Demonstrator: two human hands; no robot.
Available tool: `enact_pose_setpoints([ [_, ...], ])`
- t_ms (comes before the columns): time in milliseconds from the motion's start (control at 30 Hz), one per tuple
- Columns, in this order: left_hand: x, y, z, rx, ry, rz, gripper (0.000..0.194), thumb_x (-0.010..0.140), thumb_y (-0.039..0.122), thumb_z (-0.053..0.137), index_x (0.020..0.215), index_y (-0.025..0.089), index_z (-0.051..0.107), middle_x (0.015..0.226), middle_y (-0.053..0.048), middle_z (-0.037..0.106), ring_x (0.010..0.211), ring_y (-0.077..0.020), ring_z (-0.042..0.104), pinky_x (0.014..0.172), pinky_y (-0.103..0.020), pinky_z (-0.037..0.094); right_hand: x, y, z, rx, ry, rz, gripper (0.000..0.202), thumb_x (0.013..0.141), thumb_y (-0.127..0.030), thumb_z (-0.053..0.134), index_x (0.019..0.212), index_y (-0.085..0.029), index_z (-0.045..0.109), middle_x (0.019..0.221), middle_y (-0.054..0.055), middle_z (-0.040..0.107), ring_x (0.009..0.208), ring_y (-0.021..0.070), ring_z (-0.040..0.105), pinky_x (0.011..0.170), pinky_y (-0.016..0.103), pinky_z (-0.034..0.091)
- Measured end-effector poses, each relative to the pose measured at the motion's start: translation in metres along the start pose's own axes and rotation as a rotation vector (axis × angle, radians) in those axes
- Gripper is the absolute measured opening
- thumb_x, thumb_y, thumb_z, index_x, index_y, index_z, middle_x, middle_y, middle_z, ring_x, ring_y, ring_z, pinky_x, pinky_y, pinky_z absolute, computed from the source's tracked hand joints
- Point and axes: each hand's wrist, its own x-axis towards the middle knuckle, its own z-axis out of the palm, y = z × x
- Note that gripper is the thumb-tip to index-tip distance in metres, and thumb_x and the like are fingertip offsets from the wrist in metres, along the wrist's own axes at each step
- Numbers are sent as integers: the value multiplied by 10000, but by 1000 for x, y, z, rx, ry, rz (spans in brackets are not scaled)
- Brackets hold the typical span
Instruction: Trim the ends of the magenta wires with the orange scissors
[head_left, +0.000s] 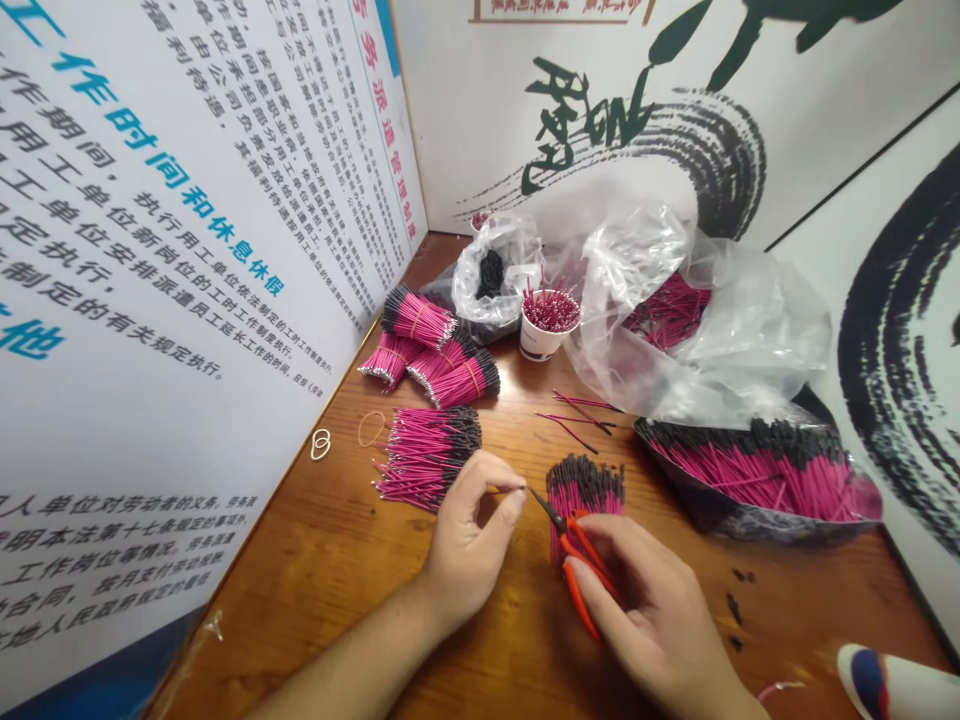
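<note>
A thin strand point(501, 490), mostly hidden by fingers, sits pinched between the thumb and fingertips of the left hand point(472, 545), held just above the surface point(517, 640); its colour is hard to tell. The right hand point(652, 600) grips the red handles of the cutters point(564, 535), whose tip points at the strand from close by; whether they touch, and whether the blades are parted, I cannot tell. Behind the cutters lies a small pile point(585, 485) of pink wires with black ends, and beyond the left hand a larger heap point(420, 450) of the same, both without a band in sight. Near that heap lie a rubber band point(371, 429) and white rings point(320, 444). Farther back, several bundles point(420, 318) are stacked, bands around them, and look finished. By that measure, much seems left: the pile, the heap and the black-ended wires filling the tray point(757, 470) are loose, while the clear bag point(637, 260) and the cup point(540, 342) hold many pink wires on which no black ends show. A few loose wires point(574, 415) lie between cup and pile, a smaller bag point(490, 272) holds black pieces, and black scraps point(733, 607) dot the right side.
</note>
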Motion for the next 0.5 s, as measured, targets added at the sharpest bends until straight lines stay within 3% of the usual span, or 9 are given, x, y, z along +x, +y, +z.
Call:
enact_pose_setpoints([
  [500,0,-2,-2,-9,-29,3,96,947,139,541,892,198,593,847,-15,542,822,-149,520,758,-267,423,0,1,-3,-12,-38,-25,125,922,-242,583,1044,-229,607,836,18,737,695,158,692,634,235,549],
])
